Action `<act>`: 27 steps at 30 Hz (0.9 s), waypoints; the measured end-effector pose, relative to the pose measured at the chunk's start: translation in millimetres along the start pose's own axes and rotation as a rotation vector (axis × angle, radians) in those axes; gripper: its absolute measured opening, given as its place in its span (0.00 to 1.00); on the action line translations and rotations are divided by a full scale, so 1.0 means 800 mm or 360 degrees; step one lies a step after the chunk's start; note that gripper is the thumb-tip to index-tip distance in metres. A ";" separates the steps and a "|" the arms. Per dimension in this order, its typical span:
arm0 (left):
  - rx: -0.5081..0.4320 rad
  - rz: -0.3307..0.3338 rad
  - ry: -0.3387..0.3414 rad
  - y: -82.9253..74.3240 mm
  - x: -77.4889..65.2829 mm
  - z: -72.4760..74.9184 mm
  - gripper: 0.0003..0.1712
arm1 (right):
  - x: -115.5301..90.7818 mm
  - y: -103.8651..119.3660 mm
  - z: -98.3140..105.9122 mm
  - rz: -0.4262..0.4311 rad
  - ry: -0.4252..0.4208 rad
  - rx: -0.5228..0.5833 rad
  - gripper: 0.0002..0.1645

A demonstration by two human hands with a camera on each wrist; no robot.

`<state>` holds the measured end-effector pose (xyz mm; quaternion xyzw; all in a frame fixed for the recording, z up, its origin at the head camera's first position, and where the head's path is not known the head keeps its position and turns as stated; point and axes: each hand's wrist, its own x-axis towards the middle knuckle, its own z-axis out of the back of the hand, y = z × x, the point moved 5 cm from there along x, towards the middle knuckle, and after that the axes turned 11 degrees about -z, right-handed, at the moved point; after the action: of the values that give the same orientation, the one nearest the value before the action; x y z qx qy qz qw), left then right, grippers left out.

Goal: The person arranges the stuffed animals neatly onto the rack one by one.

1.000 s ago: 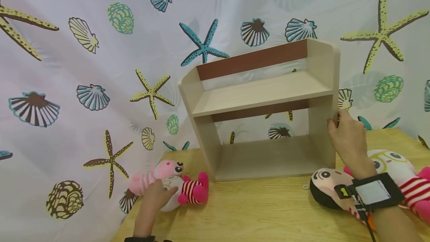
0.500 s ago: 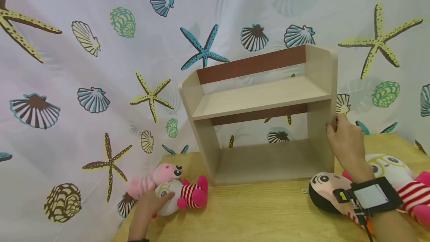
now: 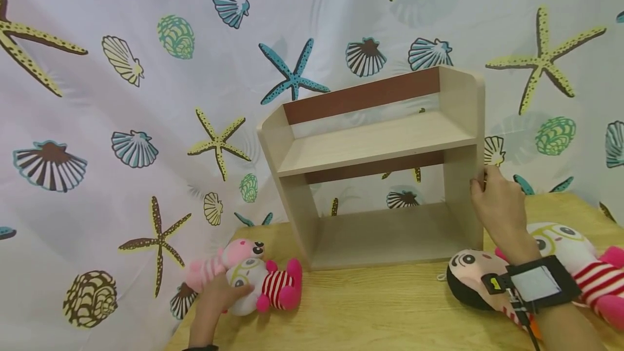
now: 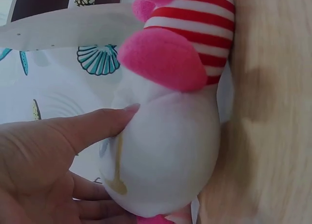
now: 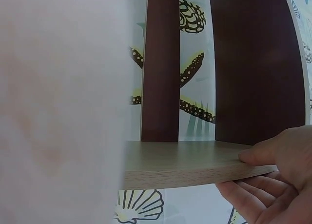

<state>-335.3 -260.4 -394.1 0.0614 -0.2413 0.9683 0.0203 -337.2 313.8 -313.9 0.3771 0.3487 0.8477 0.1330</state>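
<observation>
Left grip (image 3: 216, 292) is pinching the white-headed doll (image 3: 274, 288) lying on the counter (image 3: 370, 313) beside the shelf unit (image 3: 377, 135), right grip (image 3: 499, 199) is pinching the unit's side; light left, steady right should be working best.

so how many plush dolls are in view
4 in view: a white doll in the left hand, a pink doll behind it, a dark-haired doll and a second white doll by the right forearm. More may be hidden.

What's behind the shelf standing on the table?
Through the gaps in the shelf, cloth printed with shells and starfish shows. Brown strips and the rest of the shelf cover the remainder, so anything there can't be seen.
</observation>
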 end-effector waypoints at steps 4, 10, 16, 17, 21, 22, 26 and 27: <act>0.0053 -0.0036 -0.0042 -0.014 0.003 0.005 0.51 | 0.000 0.000 0.001 0.0024 -0.0019 0.0011 0.18; 0.0149 -0.0253 -0.0177 -0.052 0.008 0.013 0.50 | -0.001 -0.001 0.001 0.0018 -0.0011 0.0013 0.18; 0.0332 -0.0414 -0.0330 -0.094 0.002 0.013 0.44 | -0.001 -0.001 0.001 0.0015 -0.0005 0.0008 0.18; 0.0343 -0.0436 -0.0355 -0.099 0.000 0.013 0.43 | 0.000 -0.001 0.001 0.0016 -0.0007 0.0007 0.18; 0.0397 -0.0579 -0.0456 -0.119 -0.006 0.010 0.42 | 0.000 0.001 0.001 0.0014 -0.0004 0.0008 0.18; 0.0409 -0.0618 -0.0477 -0.123 -0.007 0.009 0.42 | -0.001 0.001 0.000 0.0014 -0.0003 0.0008 0.18; 0.0403 -0.0759 -0.0523 -0.134 -0.008 0.007 0.43 | -0.001 0.002 0.001 0.0006 -0.0004 0.0005 0.18; 0.0393 -0.0789 -0.0524 -0.136 -0.008 0.006 0.43 | -0.001 0.001 0.001 0.0006 -0.0011 0.0004 0.18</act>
<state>-321.2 -166.9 -340.4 0.2760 -0.0999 0.9329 0.2087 -335.7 313.1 -313.0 0.3808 0.3486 0.8462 0.1320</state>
